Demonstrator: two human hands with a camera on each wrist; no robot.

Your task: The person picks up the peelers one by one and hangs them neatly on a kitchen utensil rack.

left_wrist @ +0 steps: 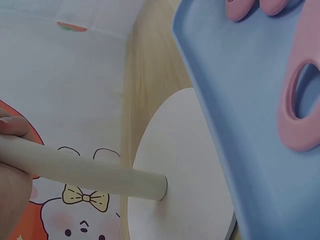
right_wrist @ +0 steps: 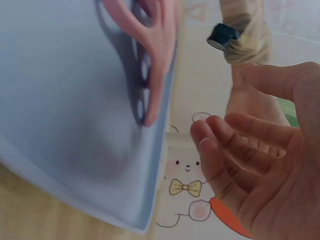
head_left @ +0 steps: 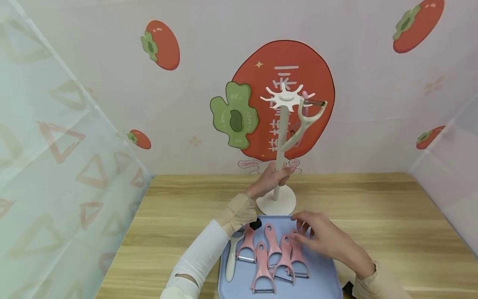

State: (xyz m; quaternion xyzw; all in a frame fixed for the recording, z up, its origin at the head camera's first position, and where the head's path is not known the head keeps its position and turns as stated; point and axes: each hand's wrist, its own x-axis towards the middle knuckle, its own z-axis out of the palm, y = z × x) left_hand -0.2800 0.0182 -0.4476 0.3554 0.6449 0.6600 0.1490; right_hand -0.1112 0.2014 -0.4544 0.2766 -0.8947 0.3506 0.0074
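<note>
In the head view my left hand [head_left: 269, 181] grips the lower pole of a white stand [head_left: 282, 133] with a round base and a star-shaped rack of prongs on top. A white peeler [head_left: 306, 119] hangs on the rack's right side, partly covering a pink peeler [head_left: 305, 95] behind it. Over the right of a blue tray [head_left: 324, 276], my right hand [head_left: 324, 236] hovers with loosely bent fingers, holding nothing in the right wrist view. Below its fingertips lie several pink peelers [head_left: 262, 261]. Another white peeler [head_left: 231, 261] lies at the tray's left side.
The tray sits on a wooden table [head_left: 179, 232], just in front of the stand's base [head_left: 285, 203]. Behind the table hangs a pale backdrop [head_left: 201, 104] printed with red fruit. A patterned curtain [head_left: 67, 166] slants along the left side.
</note>
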